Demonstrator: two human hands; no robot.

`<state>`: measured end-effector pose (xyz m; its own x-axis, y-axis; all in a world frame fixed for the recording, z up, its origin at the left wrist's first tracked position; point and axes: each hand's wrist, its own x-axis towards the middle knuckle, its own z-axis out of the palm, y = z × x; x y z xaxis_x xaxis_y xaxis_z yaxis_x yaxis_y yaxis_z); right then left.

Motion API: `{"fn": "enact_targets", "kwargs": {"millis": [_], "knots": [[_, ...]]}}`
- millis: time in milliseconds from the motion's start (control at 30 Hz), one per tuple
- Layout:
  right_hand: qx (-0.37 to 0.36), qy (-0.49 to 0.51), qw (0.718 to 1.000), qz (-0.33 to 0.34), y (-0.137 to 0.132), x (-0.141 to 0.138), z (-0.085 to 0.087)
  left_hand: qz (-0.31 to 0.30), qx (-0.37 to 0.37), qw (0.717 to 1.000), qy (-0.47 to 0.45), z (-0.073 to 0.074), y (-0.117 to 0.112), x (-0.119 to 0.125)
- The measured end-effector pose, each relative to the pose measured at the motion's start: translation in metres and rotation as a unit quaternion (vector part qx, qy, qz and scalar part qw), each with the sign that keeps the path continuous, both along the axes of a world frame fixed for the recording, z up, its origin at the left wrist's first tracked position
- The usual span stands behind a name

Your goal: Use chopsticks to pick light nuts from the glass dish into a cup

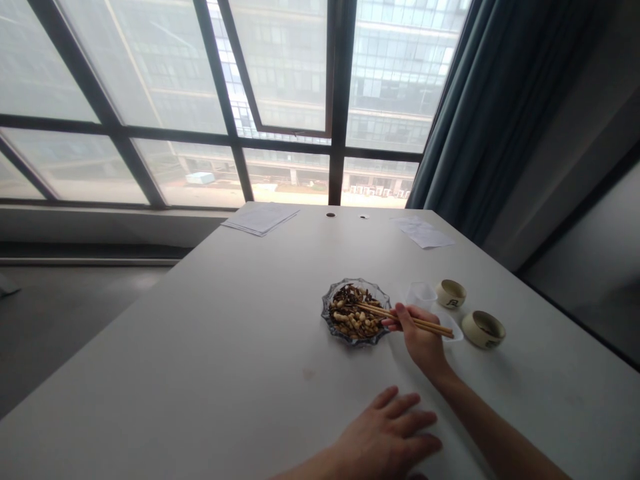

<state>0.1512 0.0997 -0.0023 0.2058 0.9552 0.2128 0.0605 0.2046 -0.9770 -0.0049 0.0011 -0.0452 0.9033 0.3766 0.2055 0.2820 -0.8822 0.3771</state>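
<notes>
A pair of slim light-wood chopsticks [395, 319] sits in the right hand [421, 335], gripped between thumb and fingers, the hand closed narrowly around them. Their tips reach over a scalloped, smoky-glass dish [327, 320] and point into a heap of pale roasted peanuts mixed with dark brown strips [353, 313]; whether the tips pinch a piece is hard to tell. The dish rests on a pale grey bench [200, 347], towards its middle and just left of the right hand. The left hand [385, 437] lies open on the bench near its near edge, fingers spread, palm down, holding nothing and well apart from the dish. Behind the chopsticks' upper ends lies a shallow white dish [450, 331], and a clear plastic cup [421, 295] stands just beyond the right hand. Two cream ceramic cups with dark lettering [483, 329] sit further right. Sheets of white paper [261, 219] lie at the far edge of the bench, before a tall, dark-framed window [285, 80] with a blue-grey curtain [445, 120] at its right.
</notes>
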Motion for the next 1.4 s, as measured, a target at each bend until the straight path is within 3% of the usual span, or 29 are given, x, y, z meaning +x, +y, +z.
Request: {"fn": "enact_targets", "kwargs": {"millis": [567,733,867,1000,1067,1200,1300,1400], "knots": [[0.022,0.010,0.999,-0.031,-0.005,0.004,0.006,-0.002,-0.010,1.000,-0.001,0.002,-0.001,0.002],[0.053,0.050,0.994,-0.075,-0.007,0.014,0.027,0.000,-0.012,1.000,-0.004,0.006,-0.002,0.001],[0.097,0.054,0.985,-0.128,-0.022,0.051,0.061,0.001,-0.018,1.000,0.002,0.013,-0.003,0.003],[0.128,0.020,0.969,-0.209,-0.056,0.121,0.081,0.023,-0.020,1.000,0.007,0.017,-0.006,0.008],[0.128,0.006,0.960,-0.250,-0.076,0.159,0.076,0.029,-0.021,0.999,0.004,0.018,-0.008,0.010],[0.081,-0.006,0.951,-0.297,-0.104,0.213,0.050,0.031,-0.042,0.999,0.005,0.021,-0.010,0.013],[0.037,-0.014,0.959,-0.279,-0.110,0.231,0.036,0.031,-0.063,0.997,0.015,0.025,-0.010,0.016],[0.040,-0.029,0.959,-0.278,-0.109,0.238,0.035,0.029,-0.073,0.997,0.026,0.030,-0.011,0.017]]}}
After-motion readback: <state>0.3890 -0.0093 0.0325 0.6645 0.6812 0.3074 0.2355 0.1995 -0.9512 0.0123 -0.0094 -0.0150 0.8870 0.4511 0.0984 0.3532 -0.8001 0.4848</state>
